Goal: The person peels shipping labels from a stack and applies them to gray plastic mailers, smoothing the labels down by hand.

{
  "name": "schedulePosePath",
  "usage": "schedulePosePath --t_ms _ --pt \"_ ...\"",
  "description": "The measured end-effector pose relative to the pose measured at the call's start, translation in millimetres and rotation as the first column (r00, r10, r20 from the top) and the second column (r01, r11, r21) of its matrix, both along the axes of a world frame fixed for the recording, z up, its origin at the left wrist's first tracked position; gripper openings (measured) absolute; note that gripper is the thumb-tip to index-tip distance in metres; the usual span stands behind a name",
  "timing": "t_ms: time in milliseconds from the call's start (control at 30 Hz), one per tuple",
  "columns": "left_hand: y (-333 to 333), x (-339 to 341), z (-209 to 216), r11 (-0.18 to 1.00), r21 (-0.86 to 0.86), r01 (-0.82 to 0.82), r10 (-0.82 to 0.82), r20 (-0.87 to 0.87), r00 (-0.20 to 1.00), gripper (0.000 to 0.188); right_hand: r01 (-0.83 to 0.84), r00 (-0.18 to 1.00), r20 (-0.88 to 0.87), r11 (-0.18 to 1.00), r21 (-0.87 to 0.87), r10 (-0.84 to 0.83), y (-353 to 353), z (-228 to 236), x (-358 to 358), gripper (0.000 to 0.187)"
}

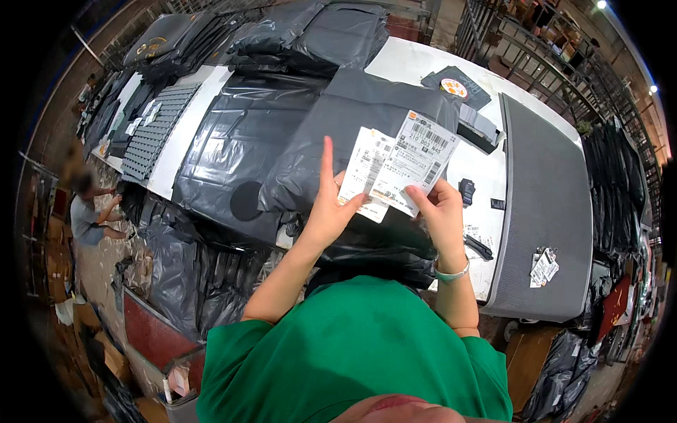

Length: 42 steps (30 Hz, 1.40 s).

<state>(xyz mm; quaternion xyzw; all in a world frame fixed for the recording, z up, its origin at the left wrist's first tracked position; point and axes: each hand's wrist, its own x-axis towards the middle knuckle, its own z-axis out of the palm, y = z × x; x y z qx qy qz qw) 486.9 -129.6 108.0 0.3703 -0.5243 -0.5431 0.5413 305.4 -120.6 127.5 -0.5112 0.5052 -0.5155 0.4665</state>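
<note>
Holding left label (364, 163) and right label (422, 161) over black package (310, 141)

Labels white, printed, overlapping; package lies on white bench (405, 60). Left hand (330, 211): thumb clamped on left label's lower part, index finger stretched up. Right hand (444, 217): thumb and fingers pinching right label's lower right corner. Right of these: black tool (479, 247) on bench, then grey ribbed mat (546, 176) with small papers (544, 268) on top.

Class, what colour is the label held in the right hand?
The label is mostly white with black print; best seen: head view.
</note>
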Motion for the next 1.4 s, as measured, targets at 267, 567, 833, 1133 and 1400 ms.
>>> schedulePosePath --t_ms 267,567,833,1133,1400 --pt "-2.9 12.0 -2.0 0.993 0.098 0.062 -0.08 0.191 0.978 0.02 0.019 0.991 -0.133 0.996 -0.092 -0.031 -5.7 -0.3 2.8 0.015" --pt "-5.4 15.6 -6.0 0.99 0.137 0.037 -0.057 0.146 0.988 0.016 0.11 0.723 -0.536 0.838 -0.534 -0.436 -24.3 0.4 20.2 0.034" --pt "-1.1 11.8 5.5 1.0 -0.029 -0.008 0.012 0.151 0.989 0.007 -0.138 0.908 -0.416 0.906 -0.399 -0.045 1.8 0.8 42.6 0.016" --pt "16.4 65.3 6.5 0.984 0.036 -0.175 0.175 0.021 0.984 0.003 -0.13 0.965 -0.261 0.918 -0.373 0.031 -35.6 36.2 24.8 0.011" --pt "17.4 43.7 23.9 0.947 -0.251 -0.199 0.286 0.383 0.878 0.003 -0.378 0.833 -0.55 0.665 -0.644 -0.06 -18.9 12.1 76.4 0.019"
